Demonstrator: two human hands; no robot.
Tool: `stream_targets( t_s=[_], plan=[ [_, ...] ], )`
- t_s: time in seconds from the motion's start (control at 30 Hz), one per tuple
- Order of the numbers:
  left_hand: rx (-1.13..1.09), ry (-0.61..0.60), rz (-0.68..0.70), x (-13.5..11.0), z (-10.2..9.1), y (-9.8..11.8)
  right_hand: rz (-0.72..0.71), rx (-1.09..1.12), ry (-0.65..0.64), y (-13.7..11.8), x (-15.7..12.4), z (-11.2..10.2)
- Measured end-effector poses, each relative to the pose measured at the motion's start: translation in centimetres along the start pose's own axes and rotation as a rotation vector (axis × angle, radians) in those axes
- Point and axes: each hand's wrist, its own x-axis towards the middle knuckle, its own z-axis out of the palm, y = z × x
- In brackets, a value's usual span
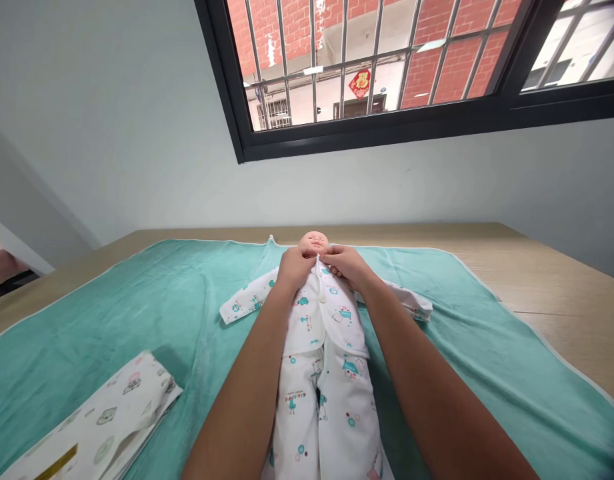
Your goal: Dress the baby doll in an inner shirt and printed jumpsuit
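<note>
A baby doll (314, 241) lies on its back with its head toward the wall. It wears a white printed baby jacket (307, 320) and matching white trousers (299, 413). At the jacket's neckline, my left hand (295, 268) pinches the left edge of the collar. Close beside it, my right hand (347, 264) pinches the right edge, just under the doll's chin. A button shows on the front below my hands. Both sleeves are spread out to the sides, and my right forearm partly covers the right one.
A teal blanket (137, 307) covers most of the wooden table (547, 280). Folded printed cloth (101, 420) lies at the front left. Behind the table stands a pale wall (187, 180) with a dark-framed barred window (387, 131).
</note>
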Motion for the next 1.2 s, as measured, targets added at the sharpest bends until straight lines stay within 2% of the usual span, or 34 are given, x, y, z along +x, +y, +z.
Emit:
stream_targets(
  t_s=[0.3,0.7,0.97,1.2],
  plan=[
    [-0.185,0.097,-0.073,0.1,0.4,-0.5,-0.018,-0.039,-0.016,-0.9,-1.0,0.1],
    [-0.16,0.168,-0.111,0.6,0.4,-0.5,-0.038,-0.133,0.022,-1.5,-1.5,0.5],
    [-0.212,0.196,-0.129,0.6,0.1,-0.4,-0.246,-0.374,0.093,-1.5,-0.8,1.0],
    [-0.338,0.213,-0.23,0.7,-0.1,-0.2,-0.357,-0.601,0.098,-2.1,-0.5,1.5]
  ],
)
